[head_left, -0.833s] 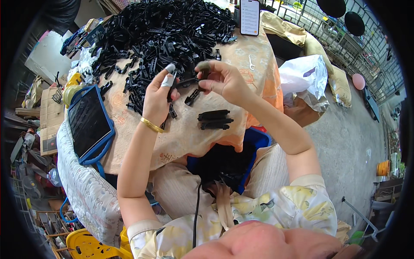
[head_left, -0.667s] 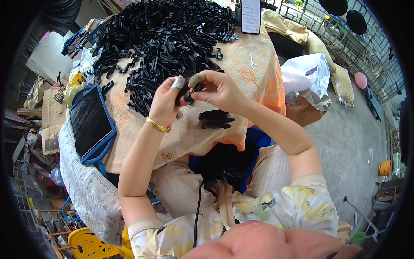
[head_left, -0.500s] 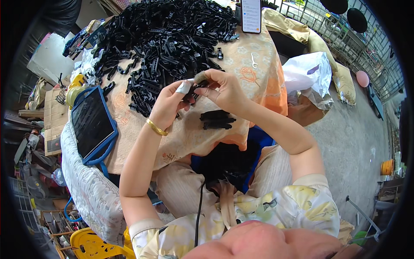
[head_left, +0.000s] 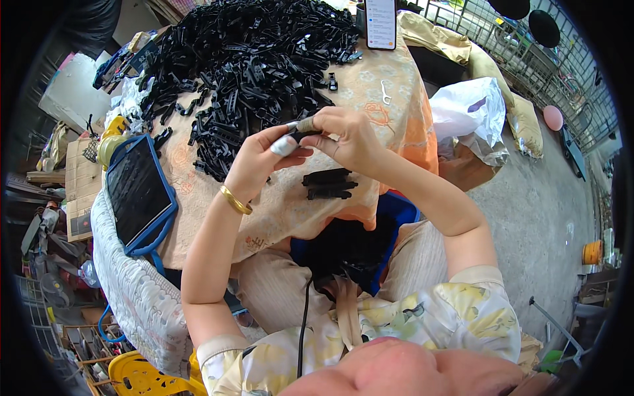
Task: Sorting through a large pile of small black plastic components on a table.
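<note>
My left hand [head_left: 259, 160] and right hand [head_left: 353, 140] pinched a small black plastic piece [head_left: 306, 136], mostly hidden by my fingers, above the peach floral tablecloth [head_left: 277, 212], near heaped black plastic parts [head_left: 257, 49].

black parts [head_left: 251, 72], peach flower-patterned cloth [head_left: 277, 214]

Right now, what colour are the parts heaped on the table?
The heaped parts are black; head view shows it best.

The left hand [head_left: 254, 165] and right hand [head_left: 350, 140], earlier apart, had come together above the table [head_left: 271, 228], toward its near edge.
</note>
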The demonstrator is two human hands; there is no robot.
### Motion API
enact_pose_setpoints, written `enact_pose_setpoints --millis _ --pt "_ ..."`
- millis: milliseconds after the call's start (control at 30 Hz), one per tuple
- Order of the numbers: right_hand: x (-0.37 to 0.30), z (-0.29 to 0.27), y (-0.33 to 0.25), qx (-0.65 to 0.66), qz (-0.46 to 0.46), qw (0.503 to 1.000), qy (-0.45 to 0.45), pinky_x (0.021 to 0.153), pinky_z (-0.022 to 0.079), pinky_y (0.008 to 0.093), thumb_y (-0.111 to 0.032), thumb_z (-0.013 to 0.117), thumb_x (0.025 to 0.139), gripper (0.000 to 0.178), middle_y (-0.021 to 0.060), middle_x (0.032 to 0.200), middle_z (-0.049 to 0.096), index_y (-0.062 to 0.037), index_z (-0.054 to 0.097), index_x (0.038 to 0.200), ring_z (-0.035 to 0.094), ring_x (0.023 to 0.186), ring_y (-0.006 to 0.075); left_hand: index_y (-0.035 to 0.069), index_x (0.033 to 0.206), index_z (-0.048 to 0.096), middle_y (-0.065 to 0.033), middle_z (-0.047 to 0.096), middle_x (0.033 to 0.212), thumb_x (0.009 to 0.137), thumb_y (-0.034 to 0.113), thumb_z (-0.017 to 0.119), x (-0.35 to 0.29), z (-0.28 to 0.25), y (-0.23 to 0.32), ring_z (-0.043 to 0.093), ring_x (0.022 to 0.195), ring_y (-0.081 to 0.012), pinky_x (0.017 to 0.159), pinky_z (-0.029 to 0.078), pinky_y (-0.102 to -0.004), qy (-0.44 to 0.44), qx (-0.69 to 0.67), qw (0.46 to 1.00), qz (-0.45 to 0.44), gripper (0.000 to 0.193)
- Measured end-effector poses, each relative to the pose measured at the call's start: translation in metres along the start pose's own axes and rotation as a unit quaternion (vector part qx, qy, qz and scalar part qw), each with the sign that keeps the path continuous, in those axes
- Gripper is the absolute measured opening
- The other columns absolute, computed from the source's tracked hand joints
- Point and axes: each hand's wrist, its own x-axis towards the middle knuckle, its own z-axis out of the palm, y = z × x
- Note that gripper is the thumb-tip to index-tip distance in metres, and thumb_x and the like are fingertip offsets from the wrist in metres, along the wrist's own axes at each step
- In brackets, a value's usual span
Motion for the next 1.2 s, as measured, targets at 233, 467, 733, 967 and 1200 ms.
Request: enact_pose_setpoints --millis 233,467,733,967,1200 --pt "-0.003 0.004 -0.002 -0.087 -0.115 0.99 0.016 0.06 0.048 0.0337 -0.012 0.074 0.068 0.018 0.0072 0.083 0.06 -0.0066 0.065 0.082 0.058 0.074 0.0248 -0.007 0.114 0.053 -0.0109 0.063 0.099 0.088 0.006 0.058 0.001 0.003 -0.001 0.066 0.086 -0.0182 0.075 0.056 -0.0268 0.023 0.133 0.991 0.023 0.03" --pt "0.004 -0.007 0.0 -0.057 -0.109 0.992 0.006 0.071 0.049 0.0326 -0.022 0.073 0.071 0.039 0.0119 0.097 0.061 -0.0031 0.059 0.103 0.06 0.088 0.0282 -0.005 0.113 0.055 -0.008 0.066 0.087 0.084 0.002 0.06 -0.004 0.003 -0.004 0.062 0.073 -0.0098 0.065 0.051 -0.0218 0.049 0.288 0.949 0.118 0.031" --pt "-0.001 -0.022 -0.008 0.062 0.064 0.983 -0.158 0.063 0.047 0.0308 -0.02 0.073 0.074 0.032 0.015 0.075 0.062 0.0004 0.06 0.095 0.062 0.068 0.0233 -0.001 0.106 0.062 -0.0103 0.066 0.075 0.077 0.004 0.067 -0.005 0.001 -0.009 0.059 0.065 -0.0064 0.06 0.048 -0.022 0.045 0.395 0.901 0.175 0.029" --pt "-0.007 -0.017 -0.007 -0.001 0.029 0.994 -0.105 0.055 0.046 0.0326 -0.011 0.074 0.07 0.024 0.0152 0.07 0.061 -0.0006 0.061 0.087 0.061 0.063 0.0271 0.001 0.103 0.062 -0.0115 0.066 0.076 0.074 0.005 0.071 -0.009 0.014 -0.009 0.058 0.063 -0.0068 0.058 0.047 -0.0223 0.079 0.437 0.859 0.256 0.03" --pt "-0.007 -0.02 -0.002 -0.016 0.055 0.985 -0.161 0.062 0.049 0.0299 -0.008 0.071 0.073 0.022 0.0124 0.077 0.065 0.0 0.062 0.092 0.064 0.07 0.0228 0.0 0.101 0.062 -0.0138 0.066 0.077 0.075 0.006 0.07 -0.004 0.001 -0.012 0.059 0.06 -0.0147 0.059 0.048 -0.0239 0.041 0.395 0.897 0.193 0.028"
